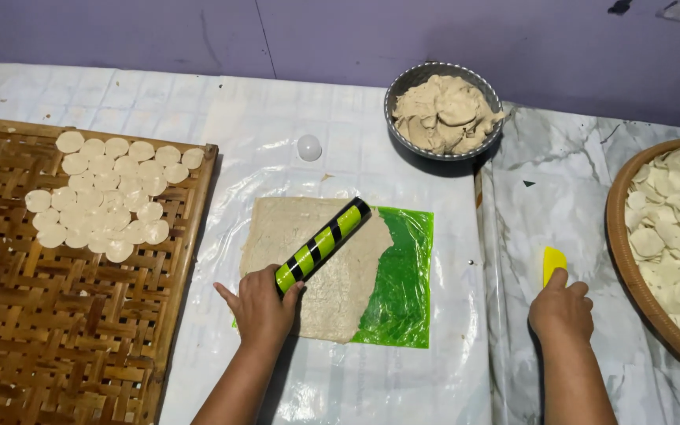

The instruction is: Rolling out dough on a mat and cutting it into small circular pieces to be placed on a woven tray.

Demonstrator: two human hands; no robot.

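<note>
Left hand [260, 308] clamped on near end of green-and-black striped roller [323, 245], fingers wrapped round it. Roller lying tilted toward 1 o'clock across flat dough sheet [320, 260], at centre. Dough sheet on green plastic [407, 275], uncovered toward 3 o'clock. Right hand [562, 311] at 4 o'clock, fingers curled together on yellow scraper [553, 261]. Bowl of dough [444, 110] at 12 o'clock. Woven tray [57, 315] at 9 o'clock, bearing cut dough discs [108, 193]. Round basket [622, 236] of discs at 3 o'clock.

Soft even light (perhaps overhead), sharp.
</note>
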